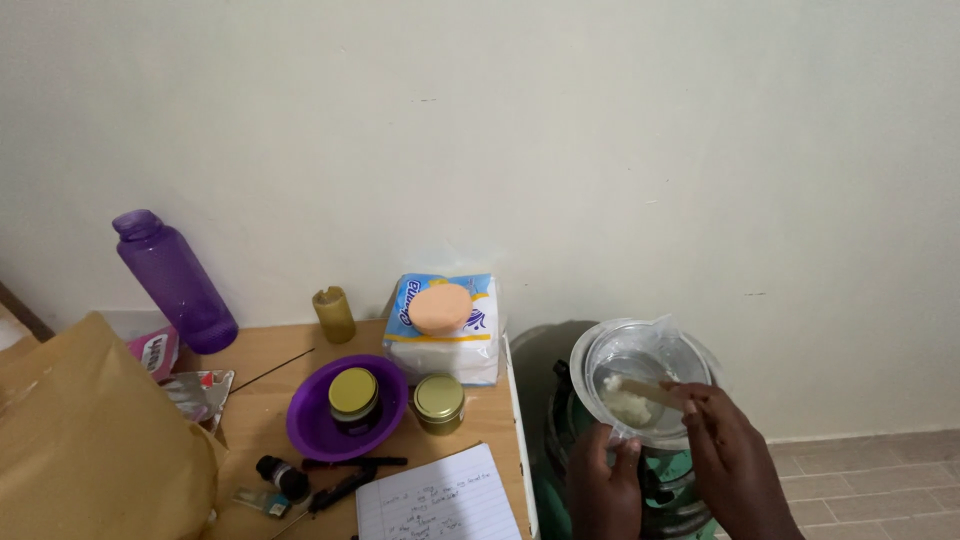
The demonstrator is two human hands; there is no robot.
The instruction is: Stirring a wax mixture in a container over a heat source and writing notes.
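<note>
Left hand: the left hand (603,480) comes up from the bottom edge, right of the table, fingers curled and closed under the near rim of a clear bowl (640,380), gripping it from below.
Right hand: the right hand (728,452) is beside it, fingers pressed together and pinching the end of a wooden stick (650,391) that lies across the bowl.
Bowl: held in the air off the table's right edge, tilted toward the camera; a whitish lump (627,404) sits in its bottom, touching the stick's far end. A thin clear film seems to wrap the bowl's rim.
Under the bowl: a dark round drum with green parts (560,420), mostly hidden by the hands.
Notebook: an open lined notebook (440,498) lies at the near table edge, with handwriting on it.
Pens: a black pen (355,463) and small dark bits lie left of the notebook.
Bag: a brown paper bag (90,440) fills the near left corner.
Dish: a purple dish (345,405) holds a dark jar with a gold lid (354,392).
Second jar: a gold-lidded jar (439,402) stands just right of the dish.
Tissue: a white and blue tissue pack (445,335) with a round peach sponge (442,308) on top stands behind the jars.
Candle: a yellow candle (334,313) stands near the wall.
Bottle: a purple bottle (175,280) leans at the far left.
Table: wooden table (270,350) against a pale wall (600,150).
</note>
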